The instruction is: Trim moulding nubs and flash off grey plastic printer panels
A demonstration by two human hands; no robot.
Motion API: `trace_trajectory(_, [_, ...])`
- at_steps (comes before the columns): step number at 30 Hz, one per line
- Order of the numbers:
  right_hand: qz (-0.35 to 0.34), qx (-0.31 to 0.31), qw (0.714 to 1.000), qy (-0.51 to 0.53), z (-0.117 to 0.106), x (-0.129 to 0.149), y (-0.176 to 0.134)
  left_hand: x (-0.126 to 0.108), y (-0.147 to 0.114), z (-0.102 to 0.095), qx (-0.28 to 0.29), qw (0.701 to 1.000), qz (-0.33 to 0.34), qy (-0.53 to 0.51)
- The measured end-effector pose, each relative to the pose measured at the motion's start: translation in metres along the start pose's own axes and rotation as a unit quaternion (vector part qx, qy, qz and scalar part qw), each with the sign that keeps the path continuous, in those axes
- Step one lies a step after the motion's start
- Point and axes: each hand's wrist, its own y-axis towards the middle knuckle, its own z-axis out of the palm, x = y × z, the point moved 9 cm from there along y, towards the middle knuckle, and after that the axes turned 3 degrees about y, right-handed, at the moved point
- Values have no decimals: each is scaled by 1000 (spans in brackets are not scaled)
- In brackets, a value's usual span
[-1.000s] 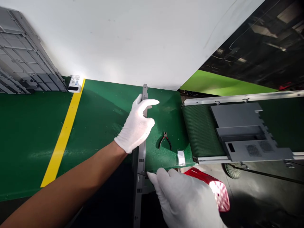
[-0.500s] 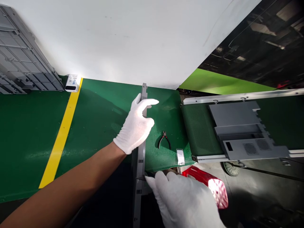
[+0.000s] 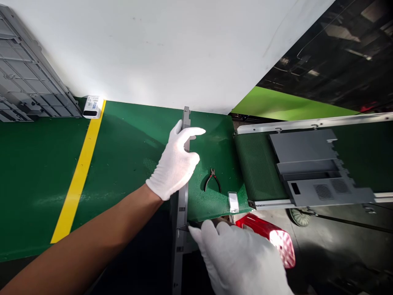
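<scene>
A grey plastic panel [image 3: 183,200] stands edge-on before me, its long narrow edge running away from me over the green table. Gloved in white, my left hand [image 3: 176,159] grips it near the far end, index finger and thumb spread to the right and other fingers partly hidden behind the edge. My right hand [image 3: 239,254], also in a white glove, is closed around a knife. Only the thin blade [image 3: 183,228] shows, at the panel's edge nearer to me; the handle is hidden in my fist.
Side cutters [image 3: 212,180] and a small white card in a clear sleeve [image 3: 233,202] lie right of the panel. A conveyor [image 3: 259,168] carries another grey part [image 3: 319,172]. A red stool [image 3: 281,241] is below. A white device [image 3: 93,107] and ribbed panels [image 3: 33,73] stand left.
The knife blade has shifted slightly away from me along the panel's edge, with the right hand hardly moving. My left hand keeps its place on the panel.
</scene>
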Motion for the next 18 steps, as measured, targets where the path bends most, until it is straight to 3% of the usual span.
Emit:
trace_trajectory(8, [-11, 1, 1000, 2, 1, 3, -4, 1, 0, 2, 8, 1000, -12, -6])
trace_trajectory(13, [-13, 0, 1000, 18, 1, -2, -4, -3, -2, 2, -8, 999, 22, 33])
trace_trajectory(16, [-61, 31, 990, 122, 9, -2, -8, -14, -14, 2, -16, 990, 91, 108])
trace_trajectory(18, [-65, 83, 963, 249, 18, -6, -13, -21, -28, 3, 18, 975, 151, 161])
